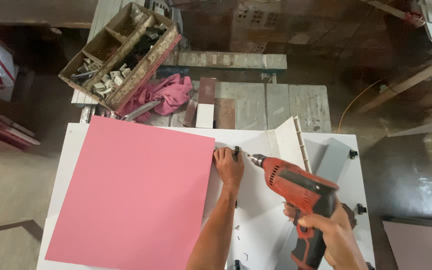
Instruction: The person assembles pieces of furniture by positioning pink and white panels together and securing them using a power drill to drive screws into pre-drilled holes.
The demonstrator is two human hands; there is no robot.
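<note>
Steadiness mattered most: the left hand (228, 165) pressed a small dark fitting (236, 150) flat at the pink panel (131, 195) edge, fingers curled over it. Right hand (333, 235) gripped the red drill (298, 192), whose bit tip needed squaring to the fitting.

Drill (296, 192) right of panel (131, 195)
</note>
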